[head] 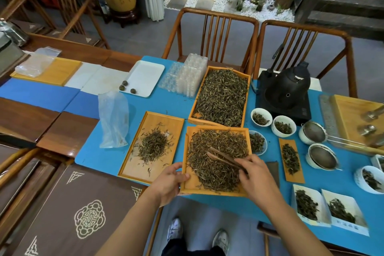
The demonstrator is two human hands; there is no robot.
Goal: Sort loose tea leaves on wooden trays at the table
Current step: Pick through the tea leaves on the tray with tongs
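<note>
A wooden tray (191, 188) heaped with loose tea leaves (216, 158) sits at the table's near edge. My left hand (169, 183) grips its left rim, thumb on top. My right hand (252, 174) holds wooden tweezers (223, 157) whose tips rest in the leaves. To the left lies a second tray (133, 164) with a small pile of leaves (152, 145). Behind stands a third tray (246, 81), full of leaves.
A black kettle on its base (287, 89), white cups of leaves (261, 117), strainers (313, 132) and paper sheets with tea (307, 206) crowd the right side. A plastic bag (113, 118), a white tray with tea balls (145, 77) and clear blister packs (189, 77) stand at the back left.
</note>
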